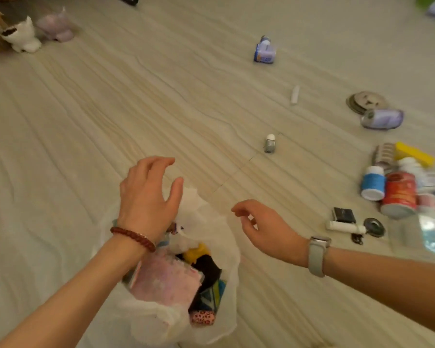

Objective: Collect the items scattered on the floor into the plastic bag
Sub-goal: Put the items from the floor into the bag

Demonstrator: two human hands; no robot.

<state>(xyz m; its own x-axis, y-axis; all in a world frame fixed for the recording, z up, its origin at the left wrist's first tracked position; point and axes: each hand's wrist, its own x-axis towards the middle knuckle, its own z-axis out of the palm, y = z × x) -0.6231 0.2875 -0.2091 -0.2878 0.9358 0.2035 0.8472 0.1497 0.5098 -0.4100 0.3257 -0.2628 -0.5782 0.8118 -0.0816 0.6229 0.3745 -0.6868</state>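
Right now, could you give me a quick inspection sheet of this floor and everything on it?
Surface: pale wood-grain floor, items scattered on it.
Job's things: white plastic bag open, already holding a pink packet; small grey bottle and purple bottle lie loose.
Clutter: cluster at right with red can and blue-labelled bottle.
Grips: left hand open above the bag; right hand loosely curled, holding nothing.
Cables: nothing seen.
Surroundings: two small figurines at far left.

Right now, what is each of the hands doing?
Left hand: open, fingers spread above the plastic bag, holding nothing.
Right hand: open, fingers loosely curled, holding nothing.
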